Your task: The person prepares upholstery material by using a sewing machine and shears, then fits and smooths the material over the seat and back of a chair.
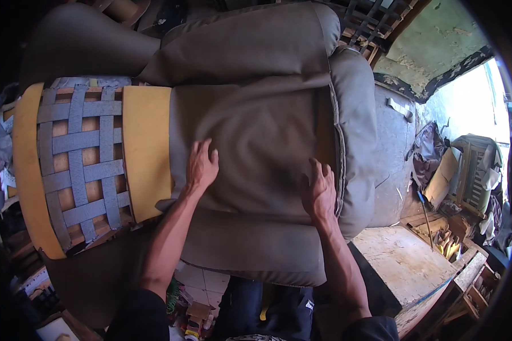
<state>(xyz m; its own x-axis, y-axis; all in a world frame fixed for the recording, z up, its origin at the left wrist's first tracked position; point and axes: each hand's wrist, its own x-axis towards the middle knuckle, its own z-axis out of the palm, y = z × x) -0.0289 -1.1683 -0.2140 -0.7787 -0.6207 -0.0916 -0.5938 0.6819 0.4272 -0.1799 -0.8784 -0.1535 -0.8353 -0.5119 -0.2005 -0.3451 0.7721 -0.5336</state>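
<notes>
A brown leather-like armchair cover (256,131) spreads over the seat area, with soft wrinkles across its middle. My left hand (202,166) is over its left part, fingers apart and holding nothing. Near the cover's right edge is my right hand (320,190), its fingers bent and thumb apart, with no fold visibly gripped. Just right of it runs a raw seam edge (339,153) along a padded brown section (355,136). Padded arms (250,48) flank the seat, and the nearer arm (256,247) lies below my hands. Yellow foam (148,148) borders the cover on the left.
Woven grey webbing straps (77,142) cross a wooden frame at the left, with another foam strip (33,176) beyond. A worn wooden board (401,256) stands at the lower right. Scraps and bags (429,148) lie by the wall. Tiled floor (202,281) shows below.
</notes>
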